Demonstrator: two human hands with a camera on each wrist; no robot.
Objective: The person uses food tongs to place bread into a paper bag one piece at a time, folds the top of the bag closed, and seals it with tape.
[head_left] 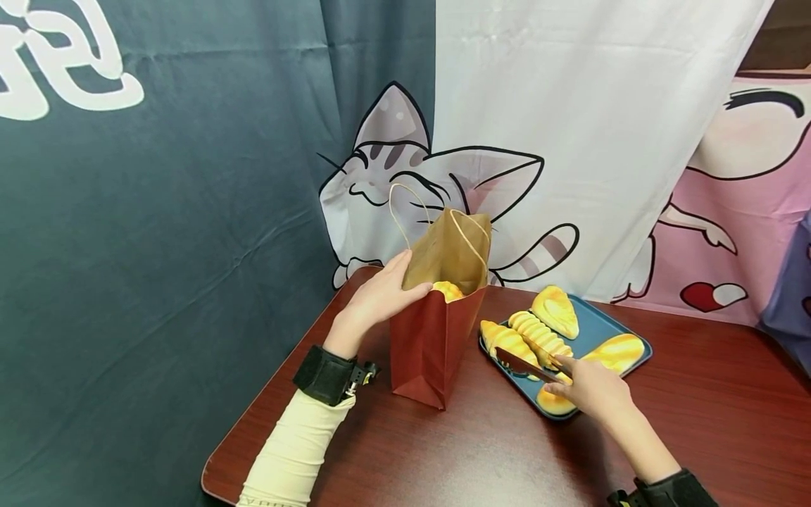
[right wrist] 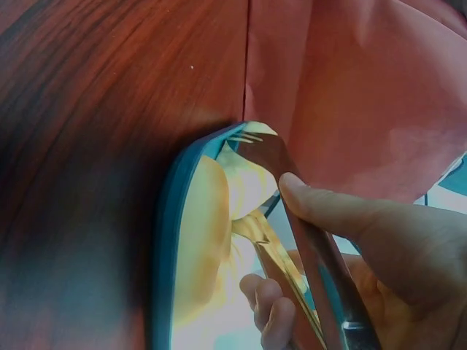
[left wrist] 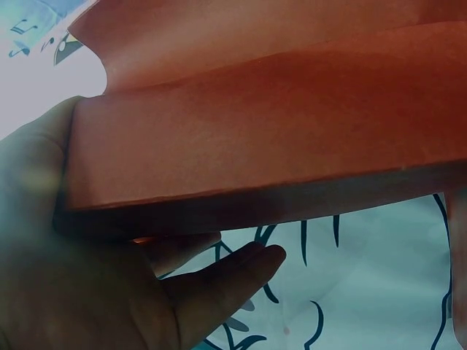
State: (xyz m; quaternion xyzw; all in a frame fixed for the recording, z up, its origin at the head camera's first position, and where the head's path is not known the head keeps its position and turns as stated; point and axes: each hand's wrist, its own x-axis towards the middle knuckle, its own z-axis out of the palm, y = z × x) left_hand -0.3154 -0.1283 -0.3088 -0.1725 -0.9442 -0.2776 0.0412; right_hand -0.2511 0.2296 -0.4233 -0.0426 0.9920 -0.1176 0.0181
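Observation:
My left hand (head_left: 374, 296) holds the rim of a red-brown paper bag (head_left: 421, 345), thumb on one side and fingers on the other; the bag wall (left wrist: 255, 138) fills much of the left wrist view. Inside the bag's mouth shows a yellow bread (head_left: 448, 291). In my right hand (head_left: 598, 391) is a pair of metal tongs (right wrist: 303, 219), its arms apart. They reach over a blue tray (head_left: 595, 320), about the near end of a croissant-like bread (head_left: 507, 341). Whether they touch it I cannot tell. A ridged bread (head_left: 538, 334) lies beside it.
Also on the tray are a triangular bread (head_left: 555, 312), a long bread (head_left: 617, 352) and a round-ended bread (head_left: 554, 401). The bag stands left of the tray on a dark red wooden table (head_left: 481, 451). Printed curtains (head_left: 253, 176) hang behind the table.

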